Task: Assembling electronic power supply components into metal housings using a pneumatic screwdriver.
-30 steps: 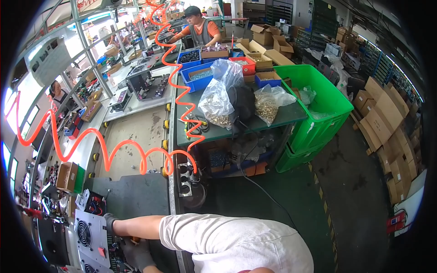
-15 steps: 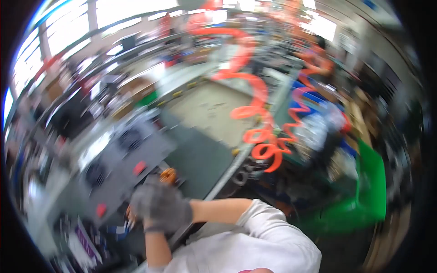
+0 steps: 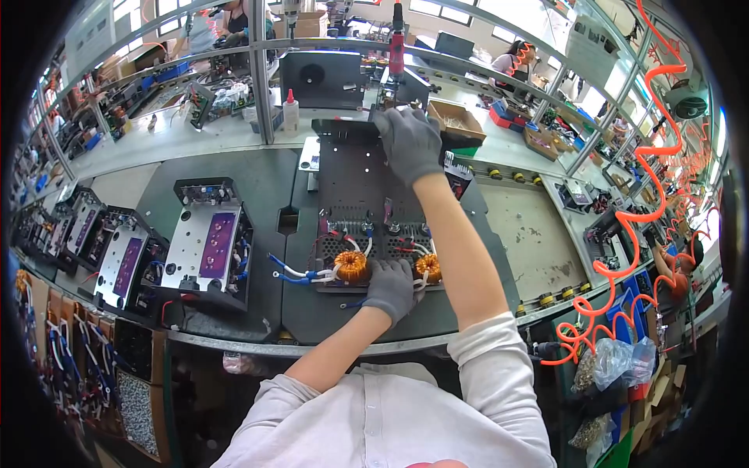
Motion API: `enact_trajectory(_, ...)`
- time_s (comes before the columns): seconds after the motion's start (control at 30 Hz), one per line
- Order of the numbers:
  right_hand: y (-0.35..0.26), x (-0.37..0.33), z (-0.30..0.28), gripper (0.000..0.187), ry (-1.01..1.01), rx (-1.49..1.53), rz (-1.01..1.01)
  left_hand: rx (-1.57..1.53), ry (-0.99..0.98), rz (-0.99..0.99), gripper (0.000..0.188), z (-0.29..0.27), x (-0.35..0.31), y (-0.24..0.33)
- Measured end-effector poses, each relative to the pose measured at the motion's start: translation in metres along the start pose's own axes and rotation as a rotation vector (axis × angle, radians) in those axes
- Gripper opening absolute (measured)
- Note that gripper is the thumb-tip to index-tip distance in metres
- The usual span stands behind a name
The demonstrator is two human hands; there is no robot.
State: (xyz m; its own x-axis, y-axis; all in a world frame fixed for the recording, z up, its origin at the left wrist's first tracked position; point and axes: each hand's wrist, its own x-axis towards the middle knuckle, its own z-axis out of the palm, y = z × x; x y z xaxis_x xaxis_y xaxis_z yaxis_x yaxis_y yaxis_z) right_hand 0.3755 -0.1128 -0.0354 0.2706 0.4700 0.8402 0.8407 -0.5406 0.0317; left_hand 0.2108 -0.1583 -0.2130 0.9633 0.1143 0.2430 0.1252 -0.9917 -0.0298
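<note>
A black metal chassis lies on the dark green work board, its inner side up, with a raised far wall. Along its near side sit two orange copper-wound ring coils, a left one and a right one, with white and blue leads. My left hand, in a grey glove, is between the coils with its fingers curled over the chassis' near edge. At the far right end of the chassis, my grey-gloved right hand grips the far wall, its fingertips partly hidden. Above that hand hangs a red power screwdriver.
Several assembled units, one with a purple-topped plate, stand to the left. Behind are a glue bottle, a cardboard box and a metal frame post. Orange coiled air hoses hang at right. Other people work farther off.
The view has swung and sharpened. My hands were close together, blurred, near an orange coil; now they are apart, the right one at the chassis' far end and the left at its near edge.
</note>
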Motion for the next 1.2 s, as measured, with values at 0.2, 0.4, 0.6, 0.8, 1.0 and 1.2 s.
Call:
enact_trajectory(0.2, 0.011, 0.021, -0.007, 0.051, -0.359, -0.056, 0.167, -0.046, -0.01, 0.056, 0.069, -0.007, 0.002, 0.0)
enact_trajectory(0.4, -0.027, -0.08, -0.148, 0.024, 0.177, 0.577, 0.015, -0.135, -0.123, 0.045, 0.074, -0.005, -0.005, -0.014)
enact_trajectory(0.6, 0.041, -0.261, -0.334, 0.028, 0.896, -0.232, 0.083, -0.224, -0.047, -0.02, 0.095, -0.027, 0.013, -0.002)
enact_trajectory(0.8, 0.166, -0.5, -0.358, 0.019, 1.05, 0.022, 1.332, -0.362, -0.241, 0.039, 0.079, -0.023, 0.045, 0.009)
enact_trajectory(1.0, 0.174, -0.563, -0.244, 0.013, 0.607, 1.217, 1.593, -0.386, -0.246, 0.069, 0.067, -0.024, 0.031, -0.007)
enact_trajectory(1.2, 0.182, -0.57, -0.258, 0.021, -0.239, 0.478, 1.131, -0.431, -0.184, 0.158, 0.063, -0.027, -0.004, -0.002)
